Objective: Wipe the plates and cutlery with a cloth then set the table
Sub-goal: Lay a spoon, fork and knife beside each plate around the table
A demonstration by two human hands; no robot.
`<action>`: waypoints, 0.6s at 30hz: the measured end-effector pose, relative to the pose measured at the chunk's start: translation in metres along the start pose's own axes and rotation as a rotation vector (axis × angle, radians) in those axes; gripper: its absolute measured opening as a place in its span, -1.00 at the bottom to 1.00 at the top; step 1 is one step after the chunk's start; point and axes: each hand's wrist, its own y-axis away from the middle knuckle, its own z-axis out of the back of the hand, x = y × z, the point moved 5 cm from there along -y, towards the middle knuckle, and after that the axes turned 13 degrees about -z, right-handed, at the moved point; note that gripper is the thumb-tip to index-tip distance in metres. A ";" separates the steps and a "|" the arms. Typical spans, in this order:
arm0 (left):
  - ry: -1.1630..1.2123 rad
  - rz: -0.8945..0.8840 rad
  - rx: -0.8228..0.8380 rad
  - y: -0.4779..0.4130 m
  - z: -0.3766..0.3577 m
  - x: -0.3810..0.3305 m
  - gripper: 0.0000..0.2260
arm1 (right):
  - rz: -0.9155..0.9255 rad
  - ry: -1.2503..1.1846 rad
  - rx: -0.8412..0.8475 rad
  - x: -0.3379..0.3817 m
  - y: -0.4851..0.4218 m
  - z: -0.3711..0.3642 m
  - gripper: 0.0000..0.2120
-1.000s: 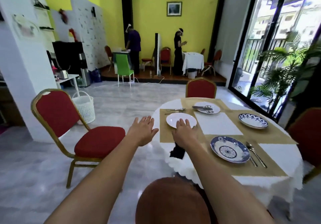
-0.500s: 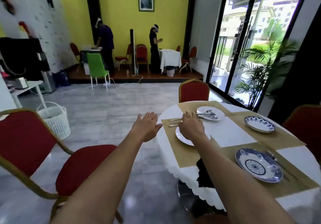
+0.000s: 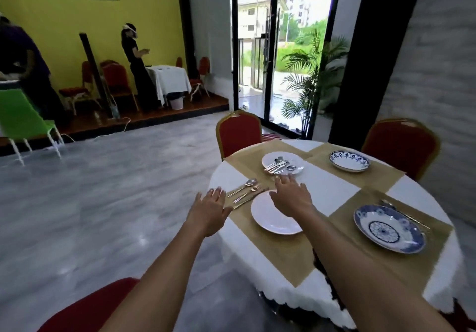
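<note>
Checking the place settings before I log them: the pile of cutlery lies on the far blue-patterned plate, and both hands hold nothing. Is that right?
Not quite. The head view shows the pile of cutlery lying on the far white plate, not on a blue-patterned one. The rest stands: the left hand and the right hand hold nothing.

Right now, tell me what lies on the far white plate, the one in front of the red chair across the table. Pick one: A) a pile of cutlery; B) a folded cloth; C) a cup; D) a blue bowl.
A: a pile of cutlery, spoons among it, lies bunched together on the far white plate.
</note>
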 end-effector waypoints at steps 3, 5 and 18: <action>0.024 -0.067 0.024 -0.050 -0.016 0.021 -0.47 | -0.086 0.022 0.013 -0.012 -0.041 -0.008 -0.49; 0.026 -0.101 0.024 -0.088 -0.021 0.037 -0.47 | -0.124 0.050 0.026 -0.017 -0.073 -0.017 -0.48; 0.055 -0.234 0.113 -0.305 -0.050 0.106 -0.47 | -0.315 -0.092 0.001 -0.017 -0.254 -0.063 -0.73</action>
